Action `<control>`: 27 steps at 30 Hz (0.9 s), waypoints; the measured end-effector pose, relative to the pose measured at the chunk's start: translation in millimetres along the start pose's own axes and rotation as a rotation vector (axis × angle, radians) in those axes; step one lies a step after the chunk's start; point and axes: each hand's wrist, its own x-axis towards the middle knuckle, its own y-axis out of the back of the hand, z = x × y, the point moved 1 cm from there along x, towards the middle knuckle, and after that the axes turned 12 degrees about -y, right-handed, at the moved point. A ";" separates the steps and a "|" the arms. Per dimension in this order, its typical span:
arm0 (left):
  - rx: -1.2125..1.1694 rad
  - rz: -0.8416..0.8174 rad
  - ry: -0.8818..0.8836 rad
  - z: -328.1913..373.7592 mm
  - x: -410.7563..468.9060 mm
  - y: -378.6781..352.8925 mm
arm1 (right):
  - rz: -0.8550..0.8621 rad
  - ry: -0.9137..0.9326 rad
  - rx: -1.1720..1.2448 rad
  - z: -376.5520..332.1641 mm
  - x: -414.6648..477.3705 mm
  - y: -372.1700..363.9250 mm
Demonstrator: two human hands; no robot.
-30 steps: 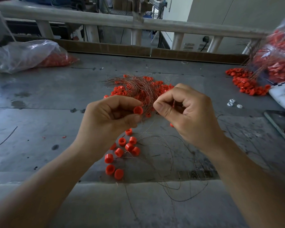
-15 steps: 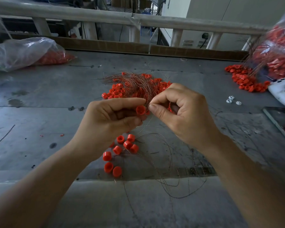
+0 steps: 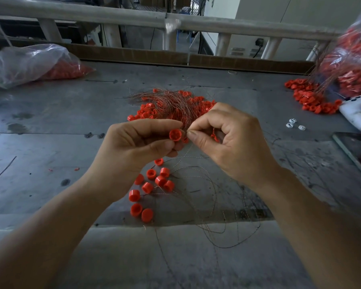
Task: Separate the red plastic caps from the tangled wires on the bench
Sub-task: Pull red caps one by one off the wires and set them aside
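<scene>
My left hand (image 3: 133, 147) pinches a red plastic cap (image 3: 174, 135) between thumb and fingers, its hollow side facing me. My right hand (image 3: 227, 140) is closed right beside it, thumb and forefinger nipping a thin wire (image 3: 187, 132) at the cap's edge. Behind both hands lies the tangle of coppery wires and red caps (image 3: 171, 105) on the grey bench (image 3: 50, 126). Below my hands several loose caps (image 3: 152, 184) lie in a small cluster, with loose wire strands (image 3: 217, 215) looping to their right.
A clear bag of red caps (image 3: 29, 63) lies at the back left. Another bag (image 3: 350, 59) and a spilled cap pile (image 3: 308, 97) are at the right, with a white device (image 3: 356, 113), small white parts (image 3: 293, 124) and a dark tablet (image 3: 358, 151). A rail (image 3: 175, 21) runs behind.
My hands have come closer together, the right thumb and forefinger closing onto the wire at the cap held in my left hand. The view tipped down slightly.
</scene>
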 end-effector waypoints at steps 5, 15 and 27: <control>-0.009 -0.006 0.010 0.2 -0.7 -0.1 | 0.009 0.009 -0.005 0.6 -0.1 -0.7; 0.026 -0.033 -0.023 -0.2 -2.0 0.3 | 0.001 0.000 0.002 1.5 -0.5 0.0; -0.035 -0.051 -0.043 -1.1 -2.4 1.4 | -0.098 -0.091 0.102 4.8 -1.9 -1.5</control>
